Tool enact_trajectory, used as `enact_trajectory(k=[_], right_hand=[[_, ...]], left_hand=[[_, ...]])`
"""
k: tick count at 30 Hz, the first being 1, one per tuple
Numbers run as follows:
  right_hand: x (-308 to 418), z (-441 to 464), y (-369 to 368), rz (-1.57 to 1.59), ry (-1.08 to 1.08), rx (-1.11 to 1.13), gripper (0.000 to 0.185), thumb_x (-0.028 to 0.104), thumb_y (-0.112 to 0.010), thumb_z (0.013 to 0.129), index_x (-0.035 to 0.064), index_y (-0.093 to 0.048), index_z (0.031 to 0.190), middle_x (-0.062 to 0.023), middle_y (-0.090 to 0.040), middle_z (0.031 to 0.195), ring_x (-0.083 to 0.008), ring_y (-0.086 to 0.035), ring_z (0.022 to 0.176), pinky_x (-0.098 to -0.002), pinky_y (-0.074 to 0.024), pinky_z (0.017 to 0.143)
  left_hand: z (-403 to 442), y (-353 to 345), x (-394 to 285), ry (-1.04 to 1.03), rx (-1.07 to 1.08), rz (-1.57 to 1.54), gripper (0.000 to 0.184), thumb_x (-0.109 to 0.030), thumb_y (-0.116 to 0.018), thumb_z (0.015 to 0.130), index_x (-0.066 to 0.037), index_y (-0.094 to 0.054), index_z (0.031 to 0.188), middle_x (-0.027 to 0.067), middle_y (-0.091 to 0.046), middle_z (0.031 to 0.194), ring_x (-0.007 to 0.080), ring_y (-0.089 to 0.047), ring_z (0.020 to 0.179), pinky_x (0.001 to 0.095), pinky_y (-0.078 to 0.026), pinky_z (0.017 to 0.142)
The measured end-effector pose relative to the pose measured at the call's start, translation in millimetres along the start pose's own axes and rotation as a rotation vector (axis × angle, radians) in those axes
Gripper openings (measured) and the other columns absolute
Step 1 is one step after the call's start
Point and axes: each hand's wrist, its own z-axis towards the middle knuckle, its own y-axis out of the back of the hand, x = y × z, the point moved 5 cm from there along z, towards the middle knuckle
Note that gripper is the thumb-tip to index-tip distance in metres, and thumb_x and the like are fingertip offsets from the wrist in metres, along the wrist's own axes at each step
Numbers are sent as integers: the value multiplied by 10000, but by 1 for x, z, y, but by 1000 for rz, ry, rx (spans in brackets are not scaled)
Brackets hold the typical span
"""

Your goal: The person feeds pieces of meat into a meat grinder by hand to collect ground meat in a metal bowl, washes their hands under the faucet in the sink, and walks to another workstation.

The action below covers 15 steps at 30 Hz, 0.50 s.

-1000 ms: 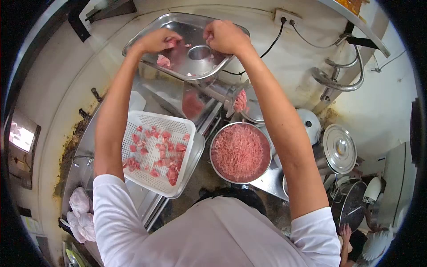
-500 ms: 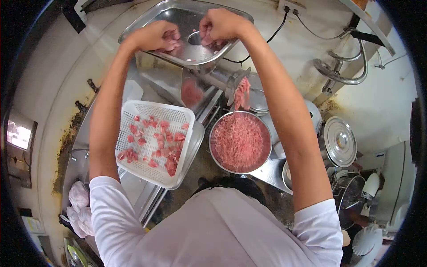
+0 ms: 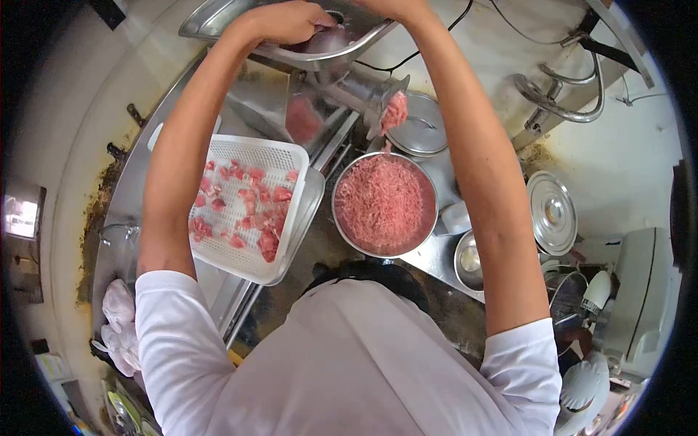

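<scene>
1. Head view, the hands: the left hand (image 3: 294, 23) reaches over the steel tray (image 3: 222, 16), its fingers bent near the feed opening; from here I cannot tell whether they grip anything. The right hand (image 3: 387, 5) is cut off by the top edge, so its fingers are hidden. What shows of the two hands is apart.
2. Head view, what is done: a broad mound of ground meat (image 3: 379, 195) fills much of the round steel pan (image 3: 430, 227). More hangs in a clump (image 3: 395, 112) at the mouth of the grinder (image 3: 352, 89), just above the pan's far rim, so I'd judge a good share has gone through.
3. Head view, what is left: raw meat chunks (image 3: 270, 243) lie loose in the white perforated basket (image 3: 267, 156), left of the pan, thickest toward its near right corner. They are plainly unground. How much meat sits in the tray, I cannot tell.
</scene>
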Motion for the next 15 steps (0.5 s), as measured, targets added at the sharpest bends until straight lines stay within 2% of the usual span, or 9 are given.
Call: enact_trajectory(k=[1,2,3,5,6,7,9,11,15], right_hand=[[0,-2,0,2,6,8,175,151,-651,815,15,-732,890,-223,-702,788,-353,-672,675,-434,-525,658],[0,-5,10,246,10,-104,192,166,-687,816,-1,-723,903,-199,-715,802,-331,-681,672,-419,-534,658],[-1,-11,21,491,10,-216,222,181,-723,816,-18,-715,917,-174,-728,817,-309,-689,669,-405,-544,659],[-13,-38,37,694,-157,-384,400,187,-787,799,-37,-657,1104,-150,-725,975,-257,-703,793,-359,-565,681],[-18,-60,47,673,-50,-535,261,108,-746,841,-28,-681,1055,-112,-717,928,-205,-690,779,-324,-565,690],[-24,-88,51,654,53,-679,131,29,-705,883,-19,-705,1005,-74,-709,881,-153,-677,766,-288,-566,698],[-30,-145,48,494,-119,-760,187,118,-712,880,17,-718,1038,-78,-703,1009,-164,-686,848,-346,-557,699],[-50,-196,27,374,-357,-633,248,79,-662,942,-24,-671,1167,-93,-638,1160,-184,-650,965,-347,-545,787],[-61,-249,-33,366,-566,-462,292,74,-664,948,-21,-661,1224,-113,-629,1198,-206,-625,1027,-324,-521,835]], left_hand=[[1,0,4,-31,-70,-4,358,-65,-555,902,-9,-663,1239,213,-711,1065,353,-671,955,394,-508,872],[0,0,9,-58,-140,-6,319,-84,-569,915,-10,-684,1202,178,-727,1046,314,-678,925,384,-513,844],[-2,4,-3,-173,-143,69,322,-134,-568,848,8,-679,1115,223,-685,1129,417,-652,996,452,-498,898],[-10,18,-19,-109,-102,18,327,-137,-549,852,-6,-681,1122,226,-683,1134,425,-645,1005,455,-496,894],[-14,22,-26,-48,-57,-39,334,-140,-531,857,-21,-683,1129,229,-681,1139,433,-639,1013,458,-494,889],[-17,25,-31,-87,-147,-27,316,-130,-525,858,-27,-691,1107,239,-688,1090,436,-643,1005,466,-492,870],[-17,31,-36,1,-159,-68,302,-132,-526,861,-23,-696,1085,234,-694,1070,431,-647,998,466,-493,865],[-19,29,-33,82,-153,-111,289,-135,-528,863,-18,-702,1063,228,-700,1050,426,-651,992,465,-495,859],[-16,27,-32,10,-190,-102,294,-137,-530,872,-25,-713,1074,213,-710,1048,416,-662,982,451,-511,854]])
